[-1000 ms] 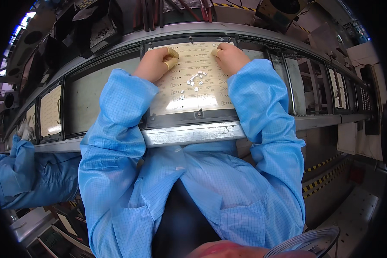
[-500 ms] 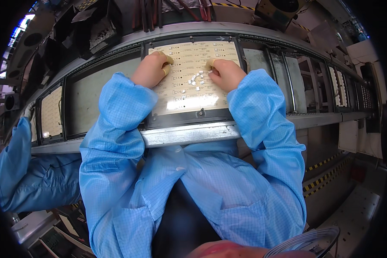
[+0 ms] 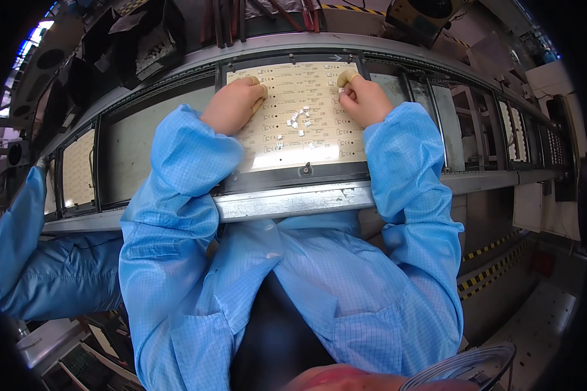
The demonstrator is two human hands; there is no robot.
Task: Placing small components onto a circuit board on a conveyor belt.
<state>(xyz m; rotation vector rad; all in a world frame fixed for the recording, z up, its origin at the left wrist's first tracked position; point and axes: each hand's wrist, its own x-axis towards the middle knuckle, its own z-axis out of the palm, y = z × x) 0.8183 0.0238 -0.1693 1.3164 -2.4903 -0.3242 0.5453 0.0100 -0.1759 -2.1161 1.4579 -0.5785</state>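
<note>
A cream circuit board panel [image 3: 290, 91] lies in a black frame [image 3: 293, 174] in front of me. Several small white connectors [image 3: 299, 120] are scattered loose around its middle. At the panel's left side, my left hand [image 3: 237, 105] is closed, its yellow-cotted fingertips pinched together against the board. My right hand [image 3: 365, 101] is pinched over the upper right part of the panel, also with yellow finger cots. Whatever lies between either hand's fingertips is too small or hidden to make out.
A metal conveyor rail [image 3: 293, 201] runs along the near side. Another board panel [image 3: 79, 171] sits further left, by a co-worker's blue sleeve [image 3: 29, 195]. Black bins [image 3: 147, 45] stand at the far left, and a dark yellow device [image 3: 424, 26] at the far right.
My right hand has moved right and slightly away from me, off the loose connectors toward the panel's right side. The left hand has shifted slightly right. The co-worker's sleeve has moved slightly.
</note>
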